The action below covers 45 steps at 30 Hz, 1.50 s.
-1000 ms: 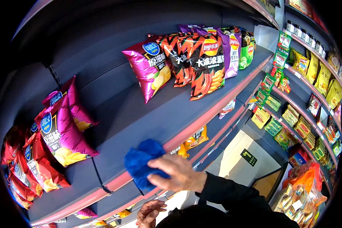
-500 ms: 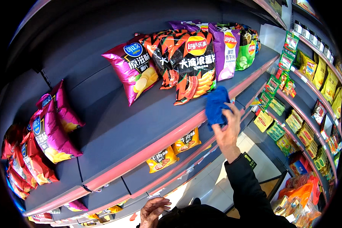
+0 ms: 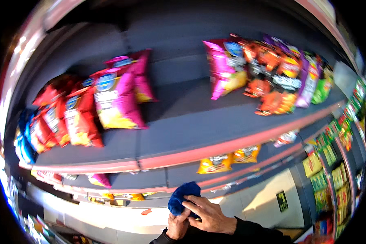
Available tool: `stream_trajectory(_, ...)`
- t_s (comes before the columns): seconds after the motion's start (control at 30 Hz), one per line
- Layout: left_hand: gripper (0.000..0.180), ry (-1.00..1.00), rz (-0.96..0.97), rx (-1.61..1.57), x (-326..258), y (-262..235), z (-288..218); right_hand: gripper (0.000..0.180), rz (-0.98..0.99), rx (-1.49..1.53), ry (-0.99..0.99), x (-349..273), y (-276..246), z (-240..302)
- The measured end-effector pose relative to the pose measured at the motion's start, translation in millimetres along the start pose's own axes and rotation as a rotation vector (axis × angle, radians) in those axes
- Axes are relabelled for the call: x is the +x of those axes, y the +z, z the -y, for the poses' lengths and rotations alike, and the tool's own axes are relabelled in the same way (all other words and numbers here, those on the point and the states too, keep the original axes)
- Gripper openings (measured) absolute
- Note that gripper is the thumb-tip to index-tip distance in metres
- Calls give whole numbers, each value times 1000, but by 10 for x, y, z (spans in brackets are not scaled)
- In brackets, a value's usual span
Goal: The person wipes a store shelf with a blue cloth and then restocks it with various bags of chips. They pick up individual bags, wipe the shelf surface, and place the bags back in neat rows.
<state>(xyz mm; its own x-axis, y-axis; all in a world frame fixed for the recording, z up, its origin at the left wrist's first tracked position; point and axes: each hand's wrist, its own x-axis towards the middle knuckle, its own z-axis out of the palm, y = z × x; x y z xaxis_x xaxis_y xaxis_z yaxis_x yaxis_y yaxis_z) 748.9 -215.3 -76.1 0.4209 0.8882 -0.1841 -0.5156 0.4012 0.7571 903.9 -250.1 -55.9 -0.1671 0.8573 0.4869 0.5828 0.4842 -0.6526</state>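
Both hands meet low in the frame, in front of the shelving, around one crumpled blue cloth: the right hand lies over its lower edge with fingers curled onto the fabric, while the left hand, just beneath and touching it, grips the cloth from below. The cloth sits level with the lower shelf edge, off the shelf boards themselves. Above, the dark grey top shelf, trimmed with a pink-red front rail, carries snack bags in two clusters well apart, with bare board between them. On the left, two magenta bags stand one behind the other, beside about three red bags and blue bags at the far edge, too blurred to count. On the right, one magenta bag leads a row of roughly three orange bags, one purple bag and one green bag. On the shelf below, two yellow-orange bags lie side by side, with one pale packet farther right. Green and yellow packets fill the racks at the right edge.
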Motion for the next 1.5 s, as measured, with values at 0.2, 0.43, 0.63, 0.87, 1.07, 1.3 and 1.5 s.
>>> stream_trajectory(0.2, 39, 330, -461, -69, -124, -618, -655, 72, 293, 234, 89, 308, 382, 148)
stream_trajectory(0.43, 42, 944, -719, 245, -217, -1750, -2130, 44, 302, 223, 110, 327, 963, 61)
stream_trajectory(0.63, 46, 1250, -907, 536, -5, -2926, -3615, 39, 305, 238, 121, 470, 1204, 85)
stream_trajectory(0.87, 74, 1191, -1312, 852, 492, -3403, -4094, 34, 290, 223, 106, 430, 1215, 65)
stream_trajectory(1.07, 75, 1268, -1275, 1064, 626, -2887, -3437, 35, 368, 228, 213, 288, 1106, 3)
stream_trajectory(1.3, 66, 1267, -1063, 1051, 687, -1664, -2480, 37, 555, 99, 158, 241, 758, -145)
stream_trajectory(1.5, 71, 1277, -917, 988, 751, -828, -1702, 36, 570, 130, 183, -39, 333, -364)
